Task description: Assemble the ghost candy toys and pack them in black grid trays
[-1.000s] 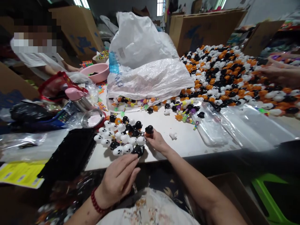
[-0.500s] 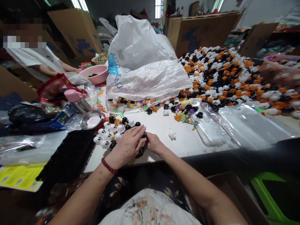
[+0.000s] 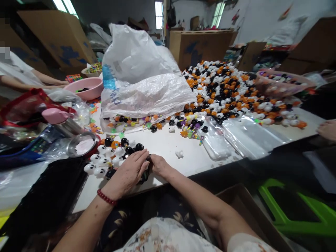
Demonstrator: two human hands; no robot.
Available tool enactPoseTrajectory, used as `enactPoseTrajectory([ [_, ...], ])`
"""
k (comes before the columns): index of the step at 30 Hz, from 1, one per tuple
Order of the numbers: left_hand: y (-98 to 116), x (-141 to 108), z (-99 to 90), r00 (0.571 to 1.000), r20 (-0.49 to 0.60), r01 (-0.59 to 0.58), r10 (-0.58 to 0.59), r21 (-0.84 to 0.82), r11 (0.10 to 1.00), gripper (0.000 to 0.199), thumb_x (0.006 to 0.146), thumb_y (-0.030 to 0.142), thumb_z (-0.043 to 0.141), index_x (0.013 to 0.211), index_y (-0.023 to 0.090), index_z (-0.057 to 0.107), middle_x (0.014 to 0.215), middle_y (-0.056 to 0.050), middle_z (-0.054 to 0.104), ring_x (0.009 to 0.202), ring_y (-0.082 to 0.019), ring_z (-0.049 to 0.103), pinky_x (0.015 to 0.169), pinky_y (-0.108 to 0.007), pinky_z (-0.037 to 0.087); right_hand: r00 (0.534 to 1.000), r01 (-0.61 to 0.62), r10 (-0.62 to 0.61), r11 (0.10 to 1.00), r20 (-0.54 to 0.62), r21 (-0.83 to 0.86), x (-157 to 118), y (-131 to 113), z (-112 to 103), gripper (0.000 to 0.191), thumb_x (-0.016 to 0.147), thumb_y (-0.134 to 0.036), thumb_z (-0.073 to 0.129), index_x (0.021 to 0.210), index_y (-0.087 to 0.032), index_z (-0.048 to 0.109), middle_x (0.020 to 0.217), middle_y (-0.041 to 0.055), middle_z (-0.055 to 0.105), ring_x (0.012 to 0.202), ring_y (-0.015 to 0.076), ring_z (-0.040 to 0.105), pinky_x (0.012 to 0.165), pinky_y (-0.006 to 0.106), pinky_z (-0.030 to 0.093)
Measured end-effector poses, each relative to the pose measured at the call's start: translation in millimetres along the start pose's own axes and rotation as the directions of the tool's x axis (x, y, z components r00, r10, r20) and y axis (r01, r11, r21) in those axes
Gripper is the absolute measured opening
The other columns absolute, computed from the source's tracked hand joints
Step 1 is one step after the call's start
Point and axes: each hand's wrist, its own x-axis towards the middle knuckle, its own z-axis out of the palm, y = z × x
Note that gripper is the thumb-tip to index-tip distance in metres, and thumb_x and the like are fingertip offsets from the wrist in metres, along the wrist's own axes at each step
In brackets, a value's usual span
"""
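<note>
Over there, the crumpled plastic bag is milky white, printed with light blue patches and lettering. To the bag's right, the heap of small glossy plastic figures mixes black, orange and white all through. Left of the bag, the round plastic basin is plain pink. Nearer than the bag, the clustered glossy plastic figures are white with black face markings, black, and a little orange, and the beaded bracelet is dark red.

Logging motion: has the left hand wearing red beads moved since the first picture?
Yes: the left hand moved forward from the white table's near edge.
</note>
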Motion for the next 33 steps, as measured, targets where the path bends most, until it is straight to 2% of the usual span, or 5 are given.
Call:
enactPoseTrajectory([
  [6,-1,0,-1.0,0.998,-0.055,-0.013,0.015,0.045,0.999,0.046,0.099,0.040,0.038,0.132,0.011,0.053,0.137,-0.016,0.055,0.129,-0.025,0.050,0.106,-0.044,0.047,0.926,-0.196,0.165,0.979,-0.338,-0.060,-30,13,-82,0.018,0.090,-0.028,0.059,0.106,-0.019,0.059,0.103,0.0064,0.064,0.084,0.0164,0.062,0.079,0.029,0.048],
  [10,2,3,-5.1,0.994,-0.097,-0.047,0.057,0.098,0.994,0.048,0.098,0.041,0.040,0.135,0.012,0.051,0.145,-0.017,0.048,0.134,-0.028,0.044,0.109,-0.047,0.042,0.722,-0.619,0.320,0.694,-0.614,-0.366,-54,50,-154,0.022,0.091,-0.031,0.059,0.105,-0.015,0.053,0.102,0.0123,0.062,0.090,0.0233,0.061,0.077,0.032,0.045],
  [14,4,6,-2.0,0.995,-0.008,-0.096,0.098,0.147,0.984,0.047,0.098,0.040,0.040,0.138,0.017,0.049,0.148,-0.012,0.046,0.136,-0.025,0.043,0.111,-0.045,0.038,0.678,-0.727,0.400,0.484,-0.616,-0.486,-57,77,-183,0.030,0.091,-0.030,0.061,0.110,-0.010,0.049,0.102,0.0171,0.063,0.089,0.0260,0.064,0.072,0.031,0.042],
  [20,9,3,-0.5,0.998,0.000,-0.056,0.057,0.178,0.983,0.047,0.098,0.041,0.040,0.134,0.015,0.054,0.143,-0.014,0.051,0.133,-0.027,0.046,0.110,-0.046,0.038,0.644,-0.742,0.423,0.549,-0.637,-0.385,-47,76,-173,0.024,0.091,-0.015,0.049,0.114,-0.009,0.050,0.097,0.0158,0.065,0.089,0.0249,0.064,0.075,0.031,0.043],
  [33,14,-1,-3.9,0.997,-0.005,-0.076,0.078,0.176,0.981,0.047,0.098,0.036,0.043,0.135,0.009,0.049,0.145,-0.018,0.047,0.135,-0.027,0.044,0.110,-0.046,0.041,0.931,-0.319,0.204,0.857,-0.302,-0.405,-17,-8,-76,0.008,0.089,-0.019,0.055,0.094,-0.017,0.060,0.097,0.0091,0.061,0.080,0.0200,0.057,0.070,0.029,0.041],
])
